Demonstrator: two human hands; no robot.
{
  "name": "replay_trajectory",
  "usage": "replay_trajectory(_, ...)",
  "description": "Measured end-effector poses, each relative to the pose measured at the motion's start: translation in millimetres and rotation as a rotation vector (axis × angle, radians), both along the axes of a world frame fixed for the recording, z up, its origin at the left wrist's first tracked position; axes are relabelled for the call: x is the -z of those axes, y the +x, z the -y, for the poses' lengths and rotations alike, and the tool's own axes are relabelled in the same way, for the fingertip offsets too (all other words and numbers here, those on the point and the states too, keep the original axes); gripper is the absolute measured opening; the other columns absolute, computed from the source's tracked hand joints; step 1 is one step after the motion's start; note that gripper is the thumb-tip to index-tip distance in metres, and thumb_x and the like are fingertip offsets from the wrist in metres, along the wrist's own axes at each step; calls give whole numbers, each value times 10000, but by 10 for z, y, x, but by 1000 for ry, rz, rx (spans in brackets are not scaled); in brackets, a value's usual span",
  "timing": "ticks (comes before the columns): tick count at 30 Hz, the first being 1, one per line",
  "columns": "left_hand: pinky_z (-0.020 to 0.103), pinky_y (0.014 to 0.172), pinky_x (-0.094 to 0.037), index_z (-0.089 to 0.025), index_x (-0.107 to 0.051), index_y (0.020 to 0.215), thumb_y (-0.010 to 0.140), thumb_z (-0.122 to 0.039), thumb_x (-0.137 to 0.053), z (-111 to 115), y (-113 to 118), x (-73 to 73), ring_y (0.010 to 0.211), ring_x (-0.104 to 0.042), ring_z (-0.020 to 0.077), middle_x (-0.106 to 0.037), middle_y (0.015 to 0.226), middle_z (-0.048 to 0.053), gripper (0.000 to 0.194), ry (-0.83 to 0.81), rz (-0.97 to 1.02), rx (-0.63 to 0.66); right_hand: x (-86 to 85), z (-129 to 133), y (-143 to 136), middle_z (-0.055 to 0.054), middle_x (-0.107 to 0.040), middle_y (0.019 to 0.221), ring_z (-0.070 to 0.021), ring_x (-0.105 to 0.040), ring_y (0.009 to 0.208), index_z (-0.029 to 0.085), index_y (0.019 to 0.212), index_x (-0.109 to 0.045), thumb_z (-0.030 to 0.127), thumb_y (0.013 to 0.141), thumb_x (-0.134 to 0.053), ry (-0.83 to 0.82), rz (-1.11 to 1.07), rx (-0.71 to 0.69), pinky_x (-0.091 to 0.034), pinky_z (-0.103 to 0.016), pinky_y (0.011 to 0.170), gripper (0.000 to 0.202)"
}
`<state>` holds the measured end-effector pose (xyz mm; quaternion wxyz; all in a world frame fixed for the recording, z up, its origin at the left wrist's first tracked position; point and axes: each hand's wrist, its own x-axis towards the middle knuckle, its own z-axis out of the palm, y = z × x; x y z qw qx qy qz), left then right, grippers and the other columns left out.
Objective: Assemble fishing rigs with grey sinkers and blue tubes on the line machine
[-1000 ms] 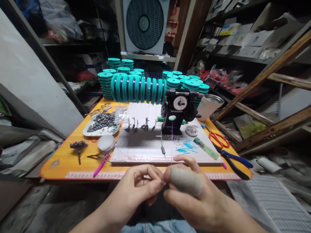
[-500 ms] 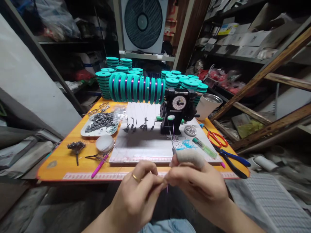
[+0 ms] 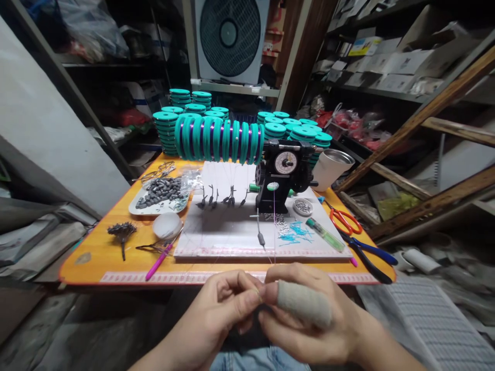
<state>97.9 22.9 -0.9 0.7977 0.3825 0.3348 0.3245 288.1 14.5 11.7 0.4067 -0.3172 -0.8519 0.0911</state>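
My left hand (image 3: 228,304) and my right hand (image 3: 313,314) meet just off the table's front edge, fingertips pinched together on thin fishing line (image 3: 274,221). A beige wrap covers one digit of my right hand. The line rises from my fingers toward the black winding machine (image 3: 276,180). Hanging just beyond my hands is a dark grey sinker-like piece (image 3: 261,238) with a thin pale stem. The exact point where the line is gripped lies hidden between the fingertips. A row of teal spools (image 3: 218,139) wound with purple line sits on the machine's shaft.
On the white board (image 3: 220,242) lie blue slivers (image 3: 296,233), small metal bits and a green tube (image 3: 325,234). Orange scissors (image 3: 346,219) and blue-handled pliers (image 3: 367,252) are at right. At left are a tray of grey pieces (image 3: 162,193) and a magenta pen-like tool (image 3: 158,263).
My right hand has lowered and turned, its wrapped digit now pointing at the left fingertips. The grey piece beside that digit now hangs free over the board. My left hand has shifted slightly down.
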Motion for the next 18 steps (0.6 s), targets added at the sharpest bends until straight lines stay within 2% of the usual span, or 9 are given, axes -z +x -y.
replay_trajectory(4, 211, 518, -285, -156, -613, 655, 718, -488, -857, -12, 5, 13, 565, -366, 85, -475, 625, -41, 417, -29, 33, 25, -11, 23, 1, -28, -741, 785, -149, -700, 645, 222, 836, -703, 143, 931, -574, 174, 86, -12, -596, -262, 594, 178)
replay_trajectory(7, 206, 537, -342, -167, -620, 670, 790, -461, -798, -31, 9, 12, 585, -429, 97, -502, 647, -32, 364, 125, -43, 32, -7, 57, -13, -27, -731, 750, -145, -680, 583, 199, 820, -700, 214, 950, -602, 57, -30, 10, -582, -255, 541, 163)
replay_trajectory(8, 209, 578, -399, -172, -631, 671, 835, -390, -762, -36, 8, 18, 636, -500, 113, -542, 697, -12, 303, 272, -122, -1, -2, 61, -22, -10, -711, 704, -140, -667, 555, 199, 849, -703, 239, 949, -627, -21, -89, 31, -574, -240, 510, 133)
replay_trajectory(10, 226, 699, -492, -178, -657, 698, 890, -178, -668, -44, 3, 43, 791, -621, 146, -595, 847, 29, 192, 727, -336, -139, 7, 39, -45, 17, -685, 688, -116, -640, 509, 217, 926, -711, 239, 961, -636, -136, -173, 72, -555, -202, 462, 86)
replay_trajectory(12, 224, 750, -529, -167, -676, 797, 888, -19, -583, -52, -10, 79, 863, -673, 158, -601, 921, 56, 197, 1231, -536, -296, 10, -25, -75, -11, -693, 831, -87, -646, 525, 219, 958, -718, 184, 987, -587, -146, -215, 104, -561, -176, 481, 139)
replay_trajectory(14, 238, 695, -554, -132, -663, 919, 896, 25, -548, -65, -27, 103, 774, -696, 165, -641, 899, 77, 196, 1614, -634, -350, 6, -108, -105, -66, -667, 989, -96, -701, 653, 191, 922, -725, 126, 980, -573, -114, -247, 131, -599, -188, 592, 174)
replay_trajectory(16, 273, 666, -570, -96, -650, 986, 906, 20, -539, -77, -41, 98, 728, -716, 192, -714, 906, 118, 179, 1851, -645, -286, -1, -168, -126, -79, -646, 990, -134, -730, 792, 170, 883, -726, 75, 942, -611, -93, -265, 148, -613, -207, 688, 161)
replay_trajectory(17, 279, 665, -574, -95, -650, 988, 903, 21, -538, -80, -45, 84, 729, -727, 201, -741, 909, 128, 182, 1878, -621, -238, -4, -179, -129, -74, -647, 961, -146, -730, 830, 168, 883, -722, 55, 927, -623, -85, -266, 153, -613, -209, 708, 157)
replay_trajectory(18, 276, 675, -575, -105, -653, 971, 896, 21, -540, -80, -46, 63, 747, -736, 204, -754, 910, 127, 185, 1815, -586, -196, -6, -175, -124, -70, -655, 945, -152, -728, 852, 171, 907, -718, 39, 918, -625, -77, -262, 158, -612, -213, 727, 162)
